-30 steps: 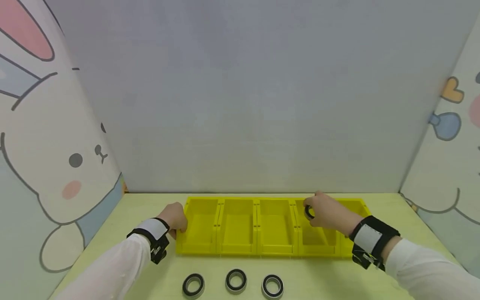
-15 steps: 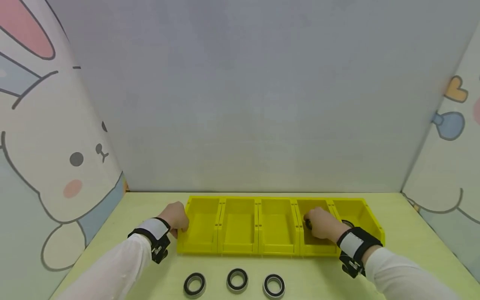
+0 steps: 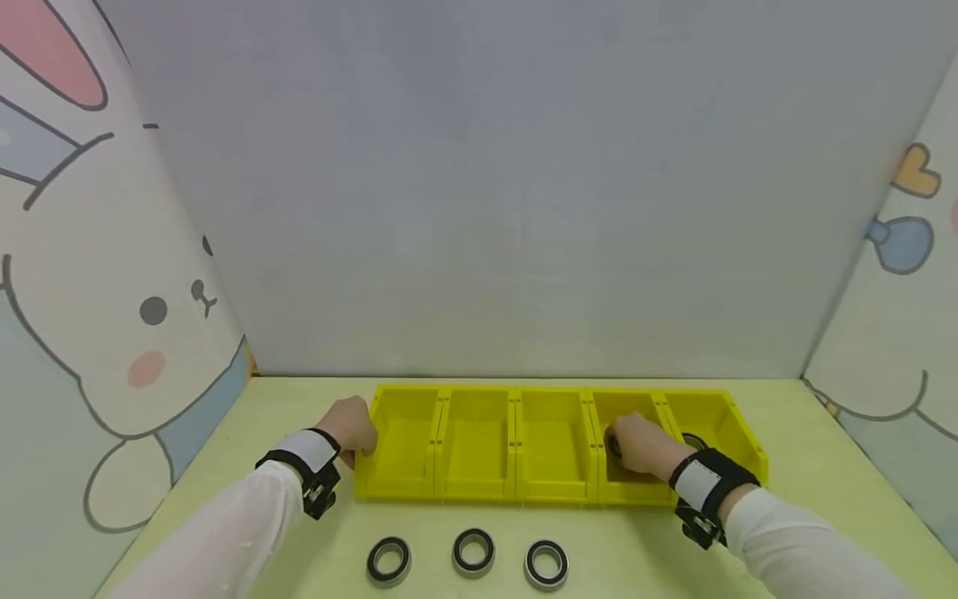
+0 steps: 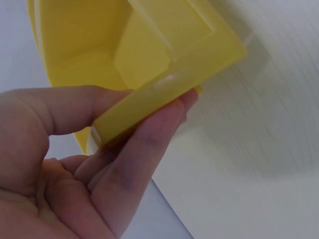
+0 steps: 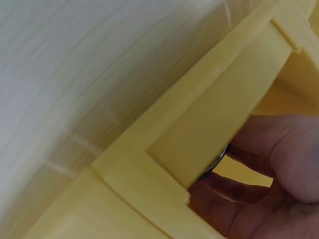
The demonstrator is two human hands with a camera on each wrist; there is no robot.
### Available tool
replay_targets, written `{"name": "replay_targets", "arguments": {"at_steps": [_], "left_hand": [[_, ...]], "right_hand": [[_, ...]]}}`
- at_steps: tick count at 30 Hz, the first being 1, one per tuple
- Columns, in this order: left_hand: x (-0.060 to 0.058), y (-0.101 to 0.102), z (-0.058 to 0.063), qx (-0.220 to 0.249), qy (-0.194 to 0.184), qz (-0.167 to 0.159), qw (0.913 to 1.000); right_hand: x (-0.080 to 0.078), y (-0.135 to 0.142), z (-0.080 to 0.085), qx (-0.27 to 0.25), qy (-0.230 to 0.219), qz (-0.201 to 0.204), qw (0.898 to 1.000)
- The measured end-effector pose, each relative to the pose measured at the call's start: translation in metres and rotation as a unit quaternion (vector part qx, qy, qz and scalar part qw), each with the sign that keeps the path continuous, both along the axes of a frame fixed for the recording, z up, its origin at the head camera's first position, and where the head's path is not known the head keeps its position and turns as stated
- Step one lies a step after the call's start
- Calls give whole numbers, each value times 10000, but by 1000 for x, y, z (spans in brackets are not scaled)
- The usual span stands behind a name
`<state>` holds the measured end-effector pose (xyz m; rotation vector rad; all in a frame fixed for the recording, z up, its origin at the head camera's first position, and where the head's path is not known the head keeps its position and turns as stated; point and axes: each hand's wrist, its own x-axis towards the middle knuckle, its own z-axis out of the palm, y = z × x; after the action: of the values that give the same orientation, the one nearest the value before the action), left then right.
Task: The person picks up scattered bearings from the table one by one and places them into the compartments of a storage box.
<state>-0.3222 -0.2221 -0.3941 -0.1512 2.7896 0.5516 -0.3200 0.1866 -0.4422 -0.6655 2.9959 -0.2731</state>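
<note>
- A row of five joined, open-topped yellow plastic bins [image 3: 476, 492] stands on the pale wood-grained tabletop [image 3: 808, 482].
- The rightmost bin [image 3: 748, 437] contains a dark ring-shaped bearing [image 3: 695, 438], partly hidden behind your right wrist.
- The fourth bin from the left [image 3: 636, 494] contains the fingers of your right hand [image 3: 641, 445], curled and pinching a second dark ring bearing [image 3: 614, 447]; in the right wrist view only a thin edge of it shows, between thumb and fingers behind the bin's front wall.
- Your left hand [image 3: 348, 427] pinches the outer wall of the leftmost bin [image 3: 406, 437], with digits on both sides of it.
- Three black-faced, silver-rimmed metal ring bearings [image 3: 473, 552] lie flat on the tabletop in front of the bins, spaced apart.
</note>
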Motion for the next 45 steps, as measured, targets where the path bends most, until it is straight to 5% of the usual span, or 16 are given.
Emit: {"name": "replay_targets", "arguments": {"at_steps": [4,11,16,20,27,36,45], "left_hand": [[1,3,0,-28,-54,49,10000],[0,2,0,70,-139,147,9998],[1,1,2,121,-9,9,9999],[2,1,2,123,27,15,9999],[0,3,-4,63,-26,45,10000],[-2,1,-6,21,-17,27,10000],[-4,0,-10,35,49,-1,10000]], "right_hand": [[3,3,24,-88,71,42,9999],[33,-7,90,-342,1169,466,9915],[65,-22,103,-174,1773,992,9790],[87,-37,86,-155,1910,1417,9712],[113,-48,36,-336,1458,1849,9713],[118,-47,-32,-599,297,2634,9624],[115,-44,-55,-729,-1158,2975,9449]]}}
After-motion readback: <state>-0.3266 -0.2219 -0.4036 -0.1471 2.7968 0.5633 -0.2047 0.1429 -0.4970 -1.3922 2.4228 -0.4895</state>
